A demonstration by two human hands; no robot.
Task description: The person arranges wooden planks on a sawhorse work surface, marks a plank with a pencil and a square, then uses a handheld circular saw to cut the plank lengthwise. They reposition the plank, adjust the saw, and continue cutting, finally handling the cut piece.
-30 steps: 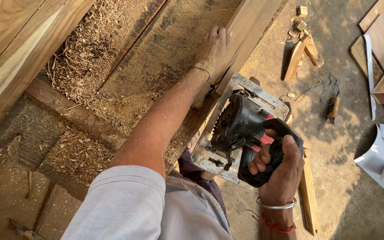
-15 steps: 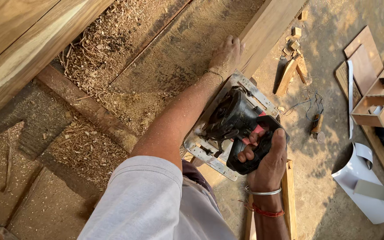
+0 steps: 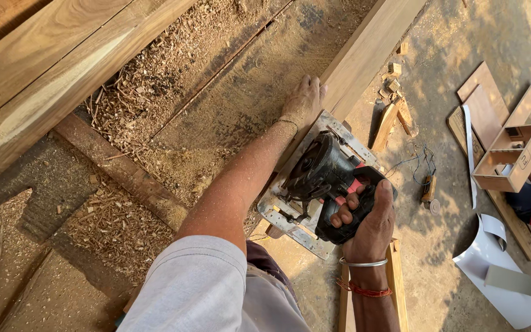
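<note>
The right hand (image 3: 367, 218) is gripping the black circular saw (image 3: 327, 178) by its handle — grip clenched. The left hand (image 3: 302, 101) is pressing flat on the wooden beam (image 3: 370, 52) — grip released.

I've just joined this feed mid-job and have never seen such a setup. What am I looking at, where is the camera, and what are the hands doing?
There is no machine arm here: a person works with bare hands, and the single camera sits on their head, looking down. The right hand grips the handle of a black and red circular saw, whose metal base plate rests on a long wooden plank. The left hand presses flat on the plank just ahead of the saw. Sawdust and shavings cover the surface to the left. On the ground to the right lie wood offcuts and a small open wooden box, with another person partly in view at the edge.
</note>
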